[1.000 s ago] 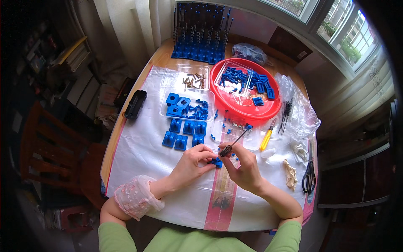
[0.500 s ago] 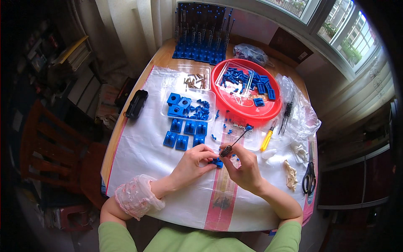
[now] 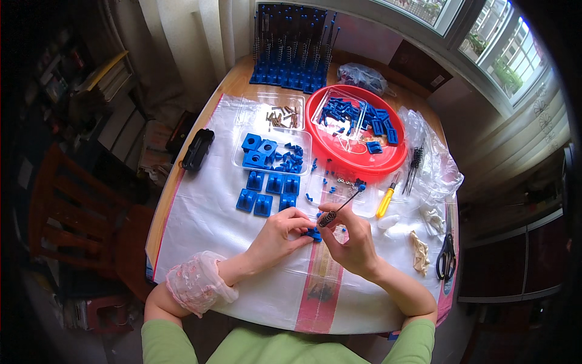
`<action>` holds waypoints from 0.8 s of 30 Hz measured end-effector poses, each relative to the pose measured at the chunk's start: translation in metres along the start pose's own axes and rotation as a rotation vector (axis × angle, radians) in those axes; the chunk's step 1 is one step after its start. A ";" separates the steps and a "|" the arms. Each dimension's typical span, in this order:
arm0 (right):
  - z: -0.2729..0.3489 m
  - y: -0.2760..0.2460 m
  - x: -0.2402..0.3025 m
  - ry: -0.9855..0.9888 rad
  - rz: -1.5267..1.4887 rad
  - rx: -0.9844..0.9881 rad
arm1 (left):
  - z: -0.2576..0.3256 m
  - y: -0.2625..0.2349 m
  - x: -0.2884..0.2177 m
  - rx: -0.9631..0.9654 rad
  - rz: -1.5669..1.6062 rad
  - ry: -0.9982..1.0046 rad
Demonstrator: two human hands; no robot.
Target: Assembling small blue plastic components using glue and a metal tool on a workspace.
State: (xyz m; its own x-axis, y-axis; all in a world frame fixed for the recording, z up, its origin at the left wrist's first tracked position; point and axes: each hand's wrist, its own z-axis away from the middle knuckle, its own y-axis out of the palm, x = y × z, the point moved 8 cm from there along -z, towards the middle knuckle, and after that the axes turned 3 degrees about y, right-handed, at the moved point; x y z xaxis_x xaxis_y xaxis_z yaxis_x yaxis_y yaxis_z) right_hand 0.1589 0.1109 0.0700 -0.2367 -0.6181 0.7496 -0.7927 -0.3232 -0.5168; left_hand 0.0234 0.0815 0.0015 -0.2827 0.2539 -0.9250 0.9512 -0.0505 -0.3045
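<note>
On the white-sheeted bench [image 3: 267, 297], left hand [image 3: 276, 236] grasps blue plastic base [image 3: 314, 236]; right hand [image 3: 353, 241] grasps black coiled-metal spring [image 3: 328, 218], now tilted slightly further right, their connection obscured.

The small held part [image 3: 314, 235] is blue and the coil spring [image 3: 327, 218] is black. The tray [image 3: 371, 165] is red, the screwdriver handle [image 3: 384, 204] yellow, and the covering sheet [image 3: 209, 221] white with a pink and tan band [image 3: 317, 309]. The shirt [image 3: 267, 347] is light green, while the sleeve cover [image 3: 197, 284] shows a reddish pattern on pale pink.
</note>
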 end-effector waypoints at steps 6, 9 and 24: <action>-0.001 -0.002 0.002 -0.030 0.019 -0.014 | -0.001 -0.001 -0.003 0.000 -0.019 0.003; -0.004 -0.009 0.008 -0.027 0.007 -0.035 | 0.000 -0.001 -0.004 -0.003 -0.012 -0.001; -0.008 -0.016 0.002 0.087 -0.101 -0.027 | 0.001 0.000 -0.003 0.014 -0.006 0.006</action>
State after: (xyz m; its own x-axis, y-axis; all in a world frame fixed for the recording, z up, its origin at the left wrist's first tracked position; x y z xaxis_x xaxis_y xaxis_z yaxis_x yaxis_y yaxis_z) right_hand 0.1670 0.1203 0.0836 -0.2015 -0.5184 0.8311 -0.8294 -0.3611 -0.4263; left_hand 0.0237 0.0804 0.0039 -0.2880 0.2602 -0.9216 0.9474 -0.0626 -0.3138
